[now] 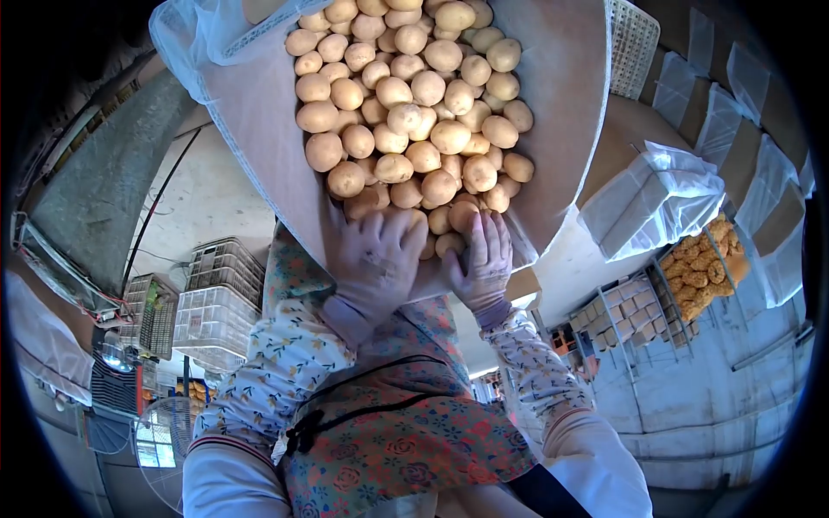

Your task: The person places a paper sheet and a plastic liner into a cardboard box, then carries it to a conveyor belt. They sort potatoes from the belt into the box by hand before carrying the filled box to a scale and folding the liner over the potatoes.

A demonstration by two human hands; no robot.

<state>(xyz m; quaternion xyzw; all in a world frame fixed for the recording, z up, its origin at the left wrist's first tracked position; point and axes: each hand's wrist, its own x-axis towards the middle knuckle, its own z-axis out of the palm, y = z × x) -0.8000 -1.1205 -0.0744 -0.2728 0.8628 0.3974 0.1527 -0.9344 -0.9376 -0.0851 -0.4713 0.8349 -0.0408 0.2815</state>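
Note:
A heap of several pale yellow potatoes (414, 104) lies in a large container lined with white plastic sheet (250, 95). My left hand (376, 259), in a pale lilac glove, lies flat with fingers spread on the near edge of the heap. My right hand (481, 259), gloved the same, rests beside it, its fingers laid over a potato (464, 214) at the heap's edge. Neither hand is closed around anything. Floral sleeves and a flowered apron (397, 423) fill the lower middle of the view.
Stacked white plastic crates (216, 302) and a fan (160, 440) show at lower left. At right are a plastic-lined box (656, 198), a crate of brownish produce (704, 263) and shelving with boxes (630, 302). A white mesh crate (635, 43) is at the top.

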